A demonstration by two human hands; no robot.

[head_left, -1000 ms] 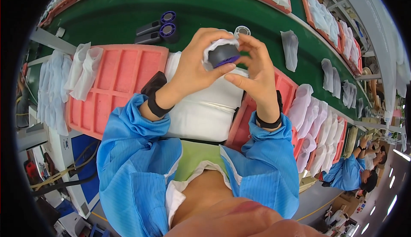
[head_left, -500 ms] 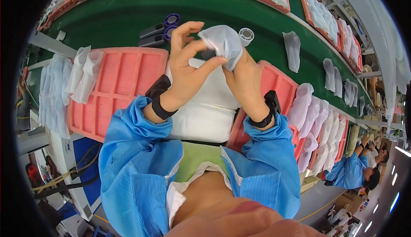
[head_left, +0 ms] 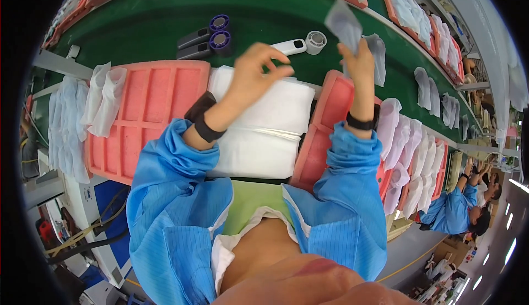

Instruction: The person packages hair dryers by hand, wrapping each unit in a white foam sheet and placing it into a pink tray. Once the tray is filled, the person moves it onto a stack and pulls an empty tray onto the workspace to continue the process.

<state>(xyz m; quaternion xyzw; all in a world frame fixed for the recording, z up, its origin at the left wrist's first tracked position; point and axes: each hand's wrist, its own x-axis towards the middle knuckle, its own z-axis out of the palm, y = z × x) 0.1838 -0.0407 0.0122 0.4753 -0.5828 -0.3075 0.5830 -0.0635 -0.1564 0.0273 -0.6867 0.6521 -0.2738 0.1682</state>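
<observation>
My right hand [head_left: 359,65] is raised over the green belt, gripping a translucent whitish bag [head_left: 343,23]. Motion blurs the bag, and I cannot make out its contents. My left hand [head_left: 256,71] holds nothing; its fingers are curled loosely and apart above a stack of white bags [head_left: 259,106]. Past it on the belt lies a white handheld device with a round head [head_left: 316,42]. Two dark grey handheld devices with purple-rimmed round heads [head_left: 220,40] lie left of it. Partly behind my right hand, a greyish bagged item [head_left: 378,57] rests on the belt.
A pink compartment tray [head_left: 160,106] stands left of the stack, with white bagged items [head_left: 107,101] at its edge. Another pink tray [head_left: 330,106] is on the right, beside pinkish bagged items [head_left: 394,134]. More bagged pieces [head_left: 423,90] line the belt. People [head_left: 454,208] work at far right.
My right hand has carried the bag away to the right and farther off. My left hand has let go of it and stays over the stack. The white device now shows more fully.
</observation>
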